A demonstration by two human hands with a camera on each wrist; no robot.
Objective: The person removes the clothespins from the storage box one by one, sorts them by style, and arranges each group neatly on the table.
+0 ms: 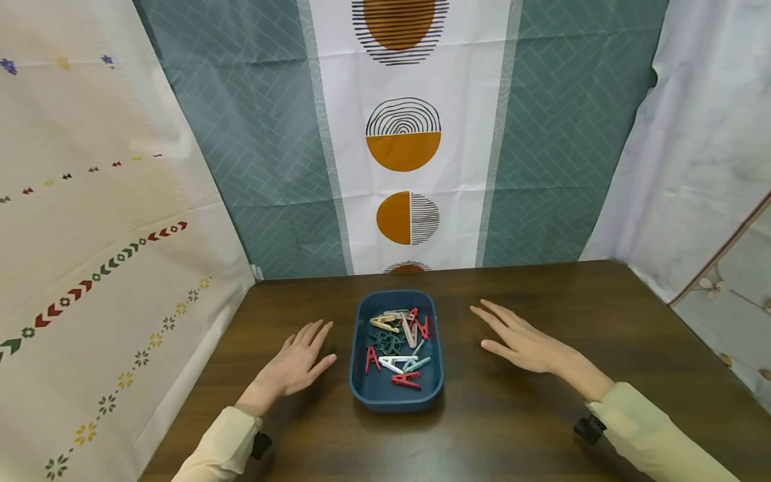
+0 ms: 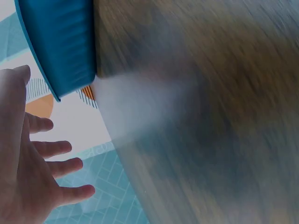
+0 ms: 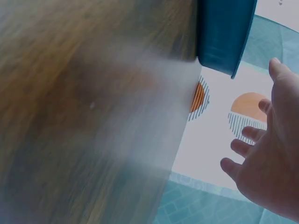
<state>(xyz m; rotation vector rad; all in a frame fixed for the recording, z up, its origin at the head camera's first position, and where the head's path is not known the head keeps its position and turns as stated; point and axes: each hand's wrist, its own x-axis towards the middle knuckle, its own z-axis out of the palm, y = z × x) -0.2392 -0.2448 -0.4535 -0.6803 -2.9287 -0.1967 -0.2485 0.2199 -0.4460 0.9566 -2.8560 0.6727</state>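
Note:
A dark blue rectangular tray (image 1: 397, 399) sits mid-table and holds several small clothespins in red, white, yellow, pink and pale green. Among them lies a bundle of dark green loops (image 1: 388, 344), too small to name surely. To the tray's left is my left hand (image 1: 295, 365), palm down with fingers extended, touching nothing. My right hand (image 1: 525, 341) is farther off on the right side, its fingers also straight and holding nothing. Both wrist views show the tray's outer wall (image 2: 65, 46) beyond the thumb; the clothespins are hidden there.
The dark brown wooden table (image 1: 482, 435) ends at a hanging teal and white cloth (image 1: 415, 87). An embroidered cream cloth (image 1: 90, 268) hangs along the left, and a pale curtain (image 1: 711, 134) along the right. Each wrist wears a small black device.

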